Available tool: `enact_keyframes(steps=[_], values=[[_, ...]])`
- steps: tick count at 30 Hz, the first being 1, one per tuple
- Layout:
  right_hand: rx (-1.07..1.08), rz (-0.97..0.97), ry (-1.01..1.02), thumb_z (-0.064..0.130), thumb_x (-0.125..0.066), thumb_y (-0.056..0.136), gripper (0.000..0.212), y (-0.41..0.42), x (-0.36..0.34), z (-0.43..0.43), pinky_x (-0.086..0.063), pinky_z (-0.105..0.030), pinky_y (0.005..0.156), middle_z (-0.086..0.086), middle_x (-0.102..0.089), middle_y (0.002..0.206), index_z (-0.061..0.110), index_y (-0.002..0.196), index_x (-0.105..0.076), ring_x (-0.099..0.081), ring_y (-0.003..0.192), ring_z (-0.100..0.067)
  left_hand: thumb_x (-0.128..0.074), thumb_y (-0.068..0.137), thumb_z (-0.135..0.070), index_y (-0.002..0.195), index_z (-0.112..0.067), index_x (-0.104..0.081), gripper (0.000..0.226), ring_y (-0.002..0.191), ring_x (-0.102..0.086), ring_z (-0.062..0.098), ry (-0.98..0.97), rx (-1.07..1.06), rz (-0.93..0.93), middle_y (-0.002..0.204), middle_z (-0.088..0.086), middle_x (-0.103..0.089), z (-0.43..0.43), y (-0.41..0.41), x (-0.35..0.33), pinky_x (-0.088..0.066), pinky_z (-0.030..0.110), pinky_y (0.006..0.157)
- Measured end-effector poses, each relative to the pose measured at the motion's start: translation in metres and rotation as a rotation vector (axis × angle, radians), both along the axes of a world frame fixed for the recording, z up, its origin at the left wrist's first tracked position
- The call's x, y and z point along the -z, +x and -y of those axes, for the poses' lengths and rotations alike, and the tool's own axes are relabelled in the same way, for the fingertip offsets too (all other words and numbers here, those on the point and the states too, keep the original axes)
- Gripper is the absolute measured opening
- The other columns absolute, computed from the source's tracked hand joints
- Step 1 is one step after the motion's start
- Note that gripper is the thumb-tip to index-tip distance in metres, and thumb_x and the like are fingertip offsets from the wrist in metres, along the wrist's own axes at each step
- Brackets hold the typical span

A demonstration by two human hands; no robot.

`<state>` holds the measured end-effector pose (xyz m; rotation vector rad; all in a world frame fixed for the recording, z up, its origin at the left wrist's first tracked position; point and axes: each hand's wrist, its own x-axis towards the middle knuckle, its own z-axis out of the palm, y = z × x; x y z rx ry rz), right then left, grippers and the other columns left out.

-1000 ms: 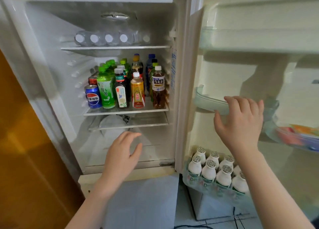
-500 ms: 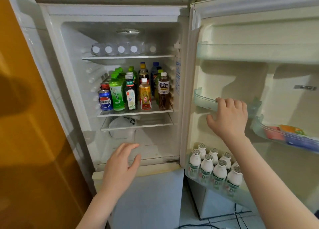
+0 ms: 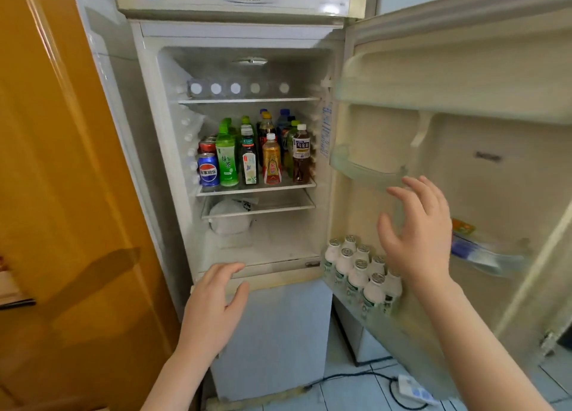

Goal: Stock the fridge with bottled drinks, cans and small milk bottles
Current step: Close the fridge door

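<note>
White small milk bottles [image 3: 359, 274] are standing packed together in the bottom door rack [image 3: 402, 327], caps up and long axes vertical. Bottled drinks [image 3: 272, 160] are standing upright on the middle shelf [image 3: 257, 188] of the fridge [image 3: 235, 0], with the cans [image 3: 208, 169] lined up at that shelf's left end.

We are holding our right hand [image 3: 418, 243] in front of the inner face of the door [image 3: 464, 79], fingers spread and slightly curved, gripping nothing. It is hovering just above the milk bottles and just below the clear middle door rack [image 3: 356, 169]; we cannot tell whether a fingertip is touching that rack. We are holding our left hand [image 3: 213, 305] low, before the front sill under the open compartment, fingers likewise spread and empty.

Every kind of item the task names is sitting in place, so we are judging the stocking as near complete. If closing is coming next, one relation is deciding it: the door is lying open to our right, hinged at the cabinet's right side, and our right hand is much nearer to it than the left. The milk bottles are riding on the door, so a slow swing is advisable.
</note>
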<state>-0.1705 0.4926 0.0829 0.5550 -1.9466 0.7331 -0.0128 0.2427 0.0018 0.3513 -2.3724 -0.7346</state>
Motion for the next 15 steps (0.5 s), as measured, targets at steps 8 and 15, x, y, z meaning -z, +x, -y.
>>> enact_keyframes(steps=[8,15], values=[[0.422,0.019,-0.072,0.026,-0.059,0.085,0.053,0.067,0.025,-0.039,-0.008,-0.054,0.114,-0.023,-0.024,0.151,0.008,0.134,-0.048,-0.013,0.143,-0.039,-0.053,0.093,-0.031,0.128,-0.033,-0.051,0.035,0.110,-0.042,-0.008,0.015,0.107,0.025,0.118,-0.023,-0.045,-0.017,0.035,0.008,-0.035,0.015,0.092],[0.327,0.063,0.050,0.040,-0.050,0.083,0.054,0.098,0.041,0.007,0.003,-0.042,0.116,-0.020,-0.022,0.154,0.011,0.128,-0.053,-0.018,0.143,-0.032,-0.053,0.093,-0.031,0.128,-0.030,-0.052,0.034,0.109,-0.045,-0.006,0.003,0.141,0.003,0.117,-0.023,-0.048,-0.014,0.043,-0.002,-0.036,0.013,0.087]])
